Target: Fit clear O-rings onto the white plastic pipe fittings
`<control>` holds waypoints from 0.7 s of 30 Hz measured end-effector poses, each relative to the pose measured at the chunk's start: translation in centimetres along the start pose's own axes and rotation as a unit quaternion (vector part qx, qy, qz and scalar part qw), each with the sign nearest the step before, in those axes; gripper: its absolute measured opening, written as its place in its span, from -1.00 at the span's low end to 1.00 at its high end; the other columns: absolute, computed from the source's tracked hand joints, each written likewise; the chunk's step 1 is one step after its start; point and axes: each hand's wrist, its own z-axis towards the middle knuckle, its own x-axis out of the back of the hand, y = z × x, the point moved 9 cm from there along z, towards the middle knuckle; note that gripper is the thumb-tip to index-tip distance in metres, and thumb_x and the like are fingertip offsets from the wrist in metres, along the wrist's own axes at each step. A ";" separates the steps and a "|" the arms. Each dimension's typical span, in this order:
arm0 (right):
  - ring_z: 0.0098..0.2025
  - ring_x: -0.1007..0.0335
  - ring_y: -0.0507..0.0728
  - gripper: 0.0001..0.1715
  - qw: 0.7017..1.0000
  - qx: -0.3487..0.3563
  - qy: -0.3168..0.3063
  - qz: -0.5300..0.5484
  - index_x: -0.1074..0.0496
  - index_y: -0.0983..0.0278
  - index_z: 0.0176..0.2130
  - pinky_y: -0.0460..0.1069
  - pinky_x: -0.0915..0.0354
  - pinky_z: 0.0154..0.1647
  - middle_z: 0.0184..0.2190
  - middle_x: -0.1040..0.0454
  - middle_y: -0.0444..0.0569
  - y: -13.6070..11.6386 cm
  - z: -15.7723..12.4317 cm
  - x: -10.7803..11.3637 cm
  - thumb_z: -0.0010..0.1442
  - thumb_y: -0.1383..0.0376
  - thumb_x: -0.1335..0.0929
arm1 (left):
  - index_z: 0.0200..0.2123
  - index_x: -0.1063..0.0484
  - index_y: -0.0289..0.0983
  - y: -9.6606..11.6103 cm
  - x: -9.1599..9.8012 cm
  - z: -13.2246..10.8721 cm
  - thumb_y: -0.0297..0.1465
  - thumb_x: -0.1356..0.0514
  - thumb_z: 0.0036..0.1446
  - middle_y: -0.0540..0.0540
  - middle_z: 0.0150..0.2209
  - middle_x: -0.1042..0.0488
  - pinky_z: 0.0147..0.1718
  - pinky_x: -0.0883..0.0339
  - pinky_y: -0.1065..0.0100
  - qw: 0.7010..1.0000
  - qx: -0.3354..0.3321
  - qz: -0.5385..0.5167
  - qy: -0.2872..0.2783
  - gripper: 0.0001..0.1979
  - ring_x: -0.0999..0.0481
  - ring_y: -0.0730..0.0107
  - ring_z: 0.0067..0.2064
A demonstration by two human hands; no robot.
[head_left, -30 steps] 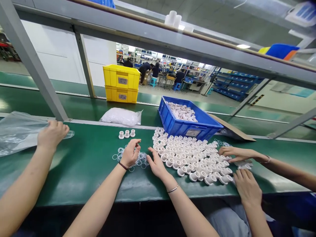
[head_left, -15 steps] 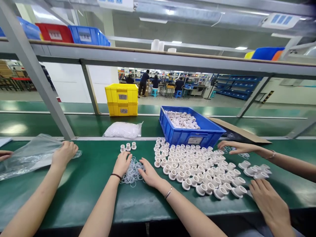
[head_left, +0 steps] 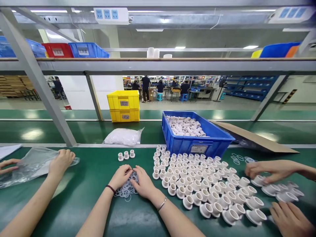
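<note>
A pile of thin pale rings [head_left: 126,190] lies on the green table, with both my hands over its far part. My left hand [head_left: 120,178], a dark beaded bracelet at its wrist, rests at the pile's left, fingers bent together over the rings. My right hand [head_left: 144,183], with a silver bangle, cups the right side. Fingertips of both nearly meet; whether any rings are gripped is hidden. Three white flanged sleeves [head_left: 126,155] stand just beyond. To the right, several rows of similar white sleeves [head_left: 188,190] stand upright.
A blue bin [head_left: 197,144] of white parts stands behind the rows. Beyond the rings are a bag of white material [head_left: 123,136] and stacked yellow boxes [head_left: 124,106]. At left, another person's hands hold a clear bag [head_left: 34,164]; at right, another person's hands handle sleeves.
My hands have drawn closer together over the ring pile. The person's upper hand at the right has moved from the loose rings to a sleeve. The camera view has tilted and shifted.
</note>
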 end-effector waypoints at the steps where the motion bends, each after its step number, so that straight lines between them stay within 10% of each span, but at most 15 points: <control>1: 0.24 0.01 0.26 -0.42 1.000 0.002 -0.003 -0.006 -0.20 0.39 0.12 0.19 -0.02 0.24 0.17 -0.15 0.22 -0.1 0.0 0.0 0.14 0.25 -0.33 | -0.45 -0.31 -0.27 0.2 -0.2 0.0 -0.31 -0.01 0.13 -0.04 -0.41 -0.40 -0.27 -0.15 0.33 1.000 -0.006 -0.002 -0.011 -0.80 -0.35 0.33 -0.32; 21: -0.15 -0.27 0.17 -0.72 0.997 0.062 -0.015 -0.034 -0.31 0.30 -0.18 0.04 -0.22 -0.08 -0.23 -0.38 0.02 -1.4 -0.4 0.5 0.05 0.35 -0.34 | -0.51 -0.20 -0.29 1.7 -1.9 -0.8 -0.40 -0.06 -0.01 0.04 -0.50 -0.23 -0.38 -0.10 0.43 0.991 -0.068 -0.024 -0.111 -0.90 -0.22 0.43 -0.40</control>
